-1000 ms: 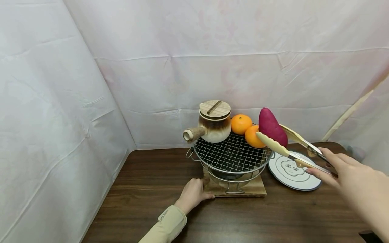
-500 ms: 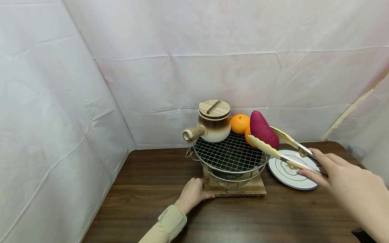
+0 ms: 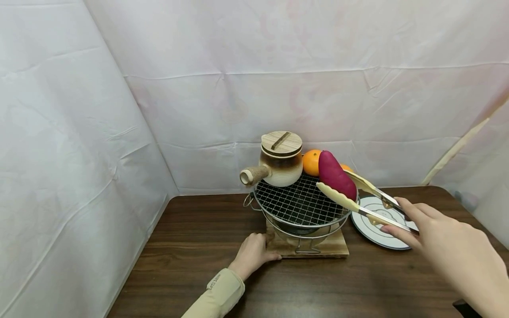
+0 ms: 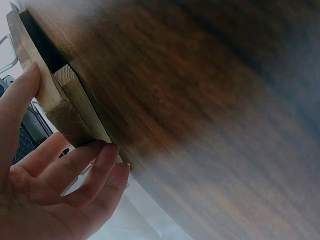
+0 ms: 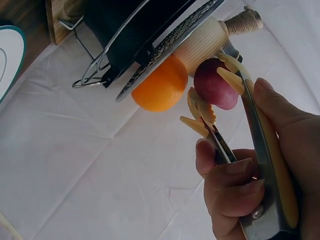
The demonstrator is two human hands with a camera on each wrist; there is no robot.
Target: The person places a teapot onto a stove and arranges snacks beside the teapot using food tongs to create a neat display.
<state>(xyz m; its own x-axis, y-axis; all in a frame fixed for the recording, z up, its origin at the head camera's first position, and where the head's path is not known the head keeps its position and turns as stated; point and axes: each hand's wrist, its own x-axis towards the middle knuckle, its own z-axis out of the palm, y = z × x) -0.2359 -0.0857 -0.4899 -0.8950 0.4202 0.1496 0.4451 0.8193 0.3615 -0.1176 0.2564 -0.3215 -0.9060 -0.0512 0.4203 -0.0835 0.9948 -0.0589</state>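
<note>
My right hand [image 3: 449, 238] grips a pair of tongs [image 3: 381, 217] with cream tips. Between those tips sits a purple sweet potato [image 3: 336, 174], over the right side of the round wire grill rack [image 3: 302, 207]. One orange [image 3: 311, 161] shows behind the sweet potato, which partly covers it. A second orange [image 5: 162, 85] is plain in the right wrist view but mostly hidden in the head view. With thumb and fingers, my left hand [image 3: 251, 256] holds the left front corner of the wooden board [image 4: 72, 117] under the grill stand.
A lidded clay pot [image 3: 281, 163] with a side handle stands at the rack's back left. A white plate [image 3: 377, 234] lies right of the stand on the dark wooden table [image 3: 191, 247]. White cloth [image 3: 238, 106] hangs close behind.
The tongs and sweet potato have moved left and slightly down, from beside the front orange to over the rack, now covering most of that orange. My left hand stays put.
</note>
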